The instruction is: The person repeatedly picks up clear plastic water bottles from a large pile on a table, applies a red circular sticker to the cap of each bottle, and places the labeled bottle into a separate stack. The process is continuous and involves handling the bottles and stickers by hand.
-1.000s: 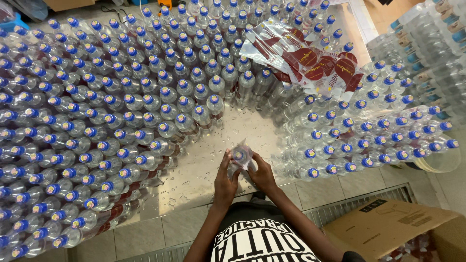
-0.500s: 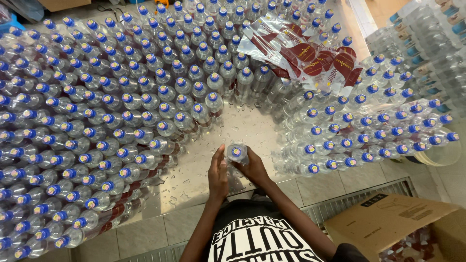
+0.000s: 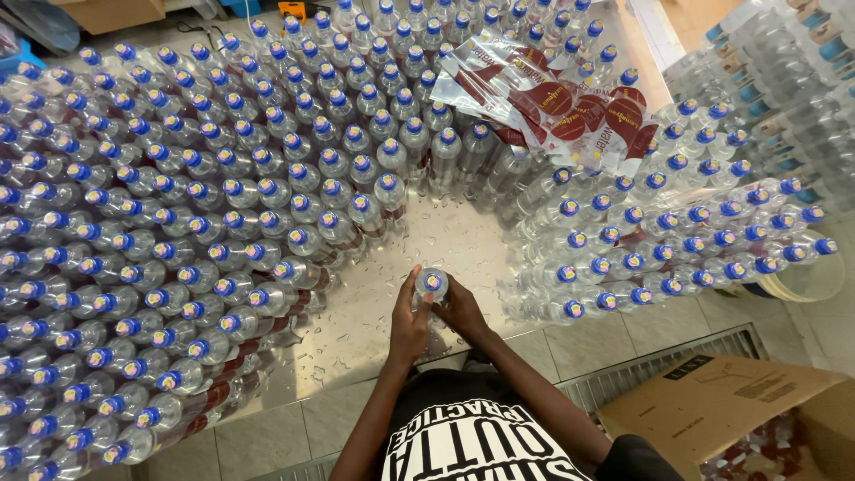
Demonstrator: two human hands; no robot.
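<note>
Both my hands hold one clear plastic water bottle [image 3: 432,285] with a blue cap, upright on the wet steel table [image 3: 356,330] just in front of me. My left hand [image 3: 408,325] wraps its left side and my right hand [image 3: 463,312] grips its right side. Rows of like bottles stand on either side, several to the left [image 3: 178,232] and several to the right [image 3: 659,232]. A pile of clear and dark red label sleeves [image 3: 561,102] lies on top of the bottles at the back right.
An open cardboard box [image 3: 721,410] sits on the floor at the lower right beside a metal floor grate [image 3: 623,379]. Shrink-wrapped packs of bottles [image 3: 784,89] are stacked at the far right. A pale bucket rim [image 3: 802,285] shows beyond the right-hand rows.
The loose clear sleeve above the bottle a second ago has gone down over it. Both hands have closed in tighter around the bottle. The view has shifted slightly.
</note>
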